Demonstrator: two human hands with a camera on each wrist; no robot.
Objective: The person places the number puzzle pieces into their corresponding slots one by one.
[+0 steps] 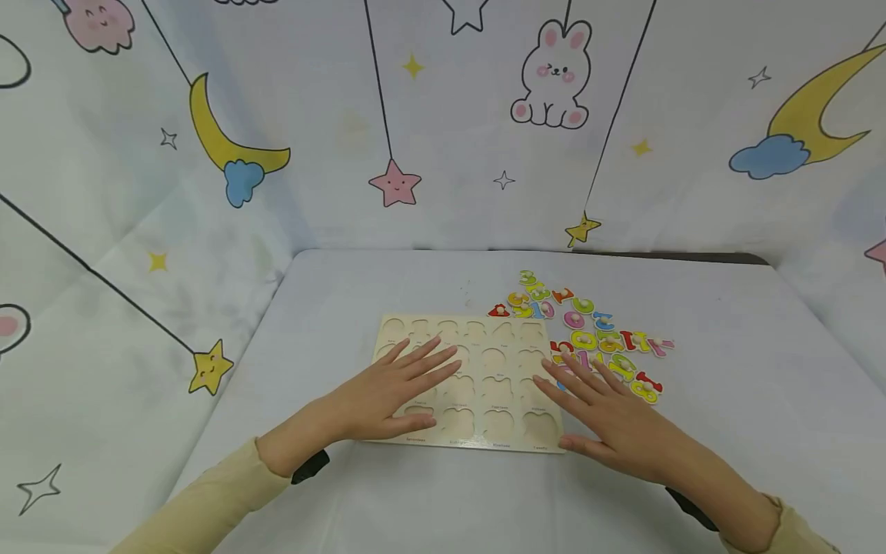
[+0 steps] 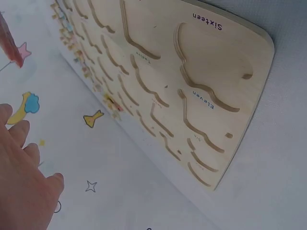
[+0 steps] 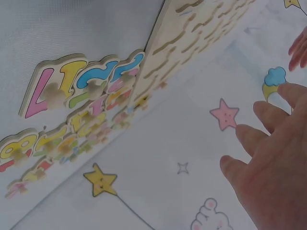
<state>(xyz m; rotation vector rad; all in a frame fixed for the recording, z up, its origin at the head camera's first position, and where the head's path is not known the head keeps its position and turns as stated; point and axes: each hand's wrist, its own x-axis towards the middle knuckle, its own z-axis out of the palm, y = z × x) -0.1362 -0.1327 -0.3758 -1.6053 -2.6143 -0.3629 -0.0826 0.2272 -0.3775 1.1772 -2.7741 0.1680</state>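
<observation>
A wooden number puzzle board (image 1: 479,400) lies on the table, its recesses bare, with printed words such as Sixteen and Eleven in the left wrist view. My left hand (image 1: 394,392) overlaps the board's left half, fingers spread and straight, holding nothing. Beside the right edge, my right hand (image 1: 616,423) is spread the same way, thumb near the board's corner. Colourful number pieces (image 1: 584,340) lie loose behind and to the right of the board, partly hidden by the right fingers. A 17 piece (image 3: 67,76) shows knobs blurred in the right wrist view.
A white cloth covers the table (image 1: 318,308). Behind it hangs a pale backdrop (image 1: 457,115) printed with moons, stars and a rabbit. A dark strip (image 1: 692,258) runs along the table's back right edge.
</observation>
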